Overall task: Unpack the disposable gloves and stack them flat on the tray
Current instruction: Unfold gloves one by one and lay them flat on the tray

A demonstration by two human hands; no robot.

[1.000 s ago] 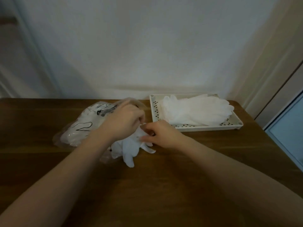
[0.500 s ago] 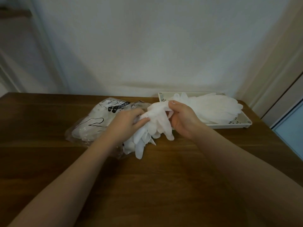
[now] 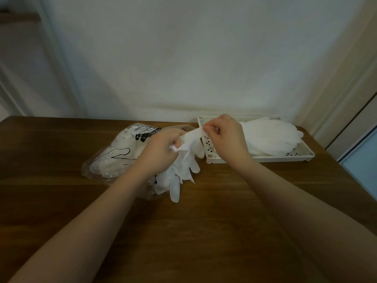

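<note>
1. Nearest: wooden table [image 3: 204, 231], both forearms reaching across it from the near edge.
2. Next: loose white gloves [image 3: 173, 180] spilling onto the table from the mouth of the clear printed bag [image 3: 114, 158], just left of centre.
3. Left hand [image 3: 161, 154]: fingers curled tight, pinching one end of a single glove [image 3: 190, 139] above the loose gloves.
4. Right hand [image 3: 226, 137]: fingers curled, thumb and fingertips clamped on the other end of the same glove, holding it stretched between both hands, over the tray's left end.
5. Farther right: white perforated tray [image 3: 265, 159] carrying a flat stack of gloves [image 3: 269, 135].
6. Farthest: pale wall [image 3: 183, 58].
</note>
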